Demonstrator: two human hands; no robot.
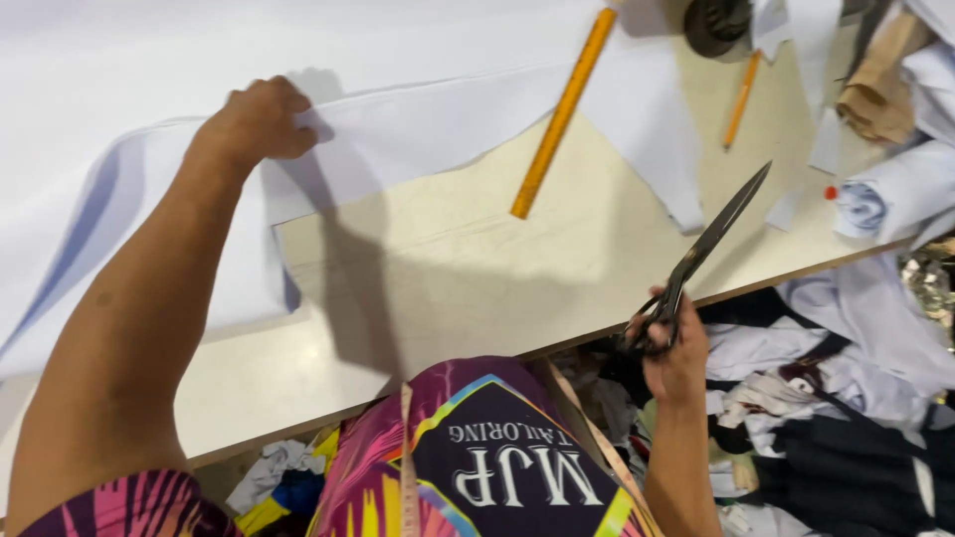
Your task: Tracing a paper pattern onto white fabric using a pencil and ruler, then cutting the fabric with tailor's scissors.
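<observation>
My left hand (257,121) reaches forward and grips the edge of a large white cloth (418,129) spread over the pale table (468,268). My right hand (674,353) hangs at the table's near edge and holds a pair of long black scissors (708,244), blades together and pointing up and to the right. A yellow ruler (563,111) lies diagonally across the cloth between my two hands. An orange pencil (741,99) rests on the table to the right of the ruler.
A measuring tape (407,467) hangs over my bright patterned shirt. Rolled and folded white fabric (890,194) piles at the table's right end. Cloth scraps (826,408) in white and dark colours lie on the floor below. A dark round object (716,22) sits at the far edge.
</observation>
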